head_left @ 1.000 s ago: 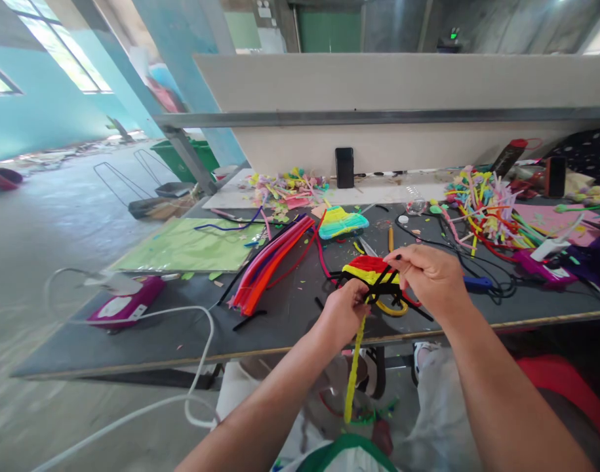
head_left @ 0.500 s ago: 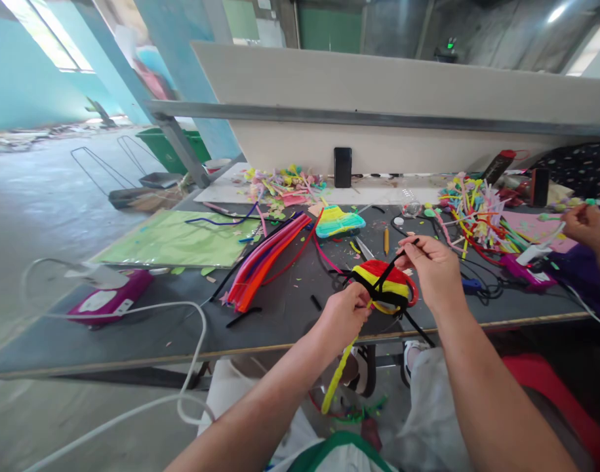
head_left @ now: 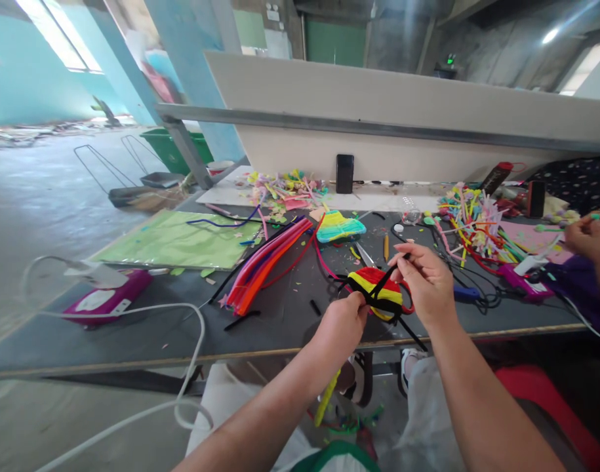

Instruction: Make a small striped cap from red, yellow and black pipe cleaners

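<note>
A striped piece of red, yellow and black pipe cleaners [head_left: 384, 287] is held up near the table's front edge. My left hand [head_left: 343, 321] pinches its lower left side, fingers closed. My right hand [head_left: 427, 282] grips the upper end of a black pipe cleaner [head_left: 383, 280] between thumb and fingers, drawn up and right across the piece. A yellow pipe cleaner [head_left: 328, 396] hangs below my left hand, partly hidden by the forearm. Another black end [head_left: 414, 333] sticks out at the lower right. Behind the piece lie scissors [head_left: 364, 254], partly covered.
A bundle of pipe cleaners [head_left: 260, 269] lies to the left, near a green sheet [head_left: 166, 239]. A yellow and turquoise piece [head_left: 340, 226] sits behind. A phone [head_left: 345, 174] leans at the back. At right are a purple power box [head_left: 526, 282] and a co-worker's hand [head_left: 592, 236].
My right hand has come slightly lower and to the left with the black pipe cleaner. The yellow strand below my left hand is now more hidden. The camera view has shifted a little.
</note>
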`<state>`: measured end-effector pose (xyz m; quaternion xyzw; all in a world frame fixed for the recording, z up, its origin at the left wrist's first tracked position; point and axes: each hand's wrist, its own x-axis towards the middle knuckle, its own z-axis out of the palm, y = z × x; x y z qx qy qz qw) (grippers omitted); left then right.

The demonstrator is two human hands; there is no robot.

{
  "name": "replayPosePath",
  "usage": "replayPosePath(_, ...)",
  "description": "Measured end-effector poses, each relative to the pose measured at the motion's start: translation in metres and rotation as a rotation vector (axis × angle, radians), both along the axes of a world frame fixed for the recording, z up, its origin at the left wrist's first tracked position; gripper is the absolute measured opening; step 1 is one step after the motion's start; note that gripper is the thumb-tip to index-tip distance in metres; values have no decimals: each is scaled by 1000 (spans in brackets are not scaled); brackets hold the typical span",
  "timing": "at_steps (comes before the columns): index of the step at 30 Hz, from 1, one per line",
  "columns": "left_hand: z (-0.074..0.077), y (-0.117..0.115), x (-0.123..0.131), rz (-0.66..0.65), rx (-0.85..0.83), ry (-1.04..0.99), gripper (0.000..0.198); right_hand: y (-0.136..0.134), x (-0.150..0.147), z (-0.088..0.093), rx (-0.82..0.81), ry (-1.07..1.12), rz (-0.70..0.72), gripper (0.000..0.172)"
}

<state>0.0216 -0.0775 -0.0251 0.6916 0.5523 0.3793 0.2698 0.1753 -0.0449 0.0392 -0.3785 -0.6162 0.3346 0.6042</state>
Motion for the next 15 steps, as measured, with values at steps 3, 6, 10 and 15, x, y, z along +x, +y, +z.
replayPosePath(3, -5, -1, 1, -65, 26, 47, 14, -3, -3, -1, 13, 8, 42, 21)
replayPosePath(6, -6, 0, 0, -71, 13, 19, 13, -5, -2, 2, -5, -11, 130, 35)
replayPosePath(10, 4, 4, -7, 10, 19, -46, 14, 0, 11, 7, -16, 124, 71, 64)
replayPosePath(15, 29, 17, -15, 129, 111, -78, 15, 21, 24, -14, -187, 603, -187, 53)
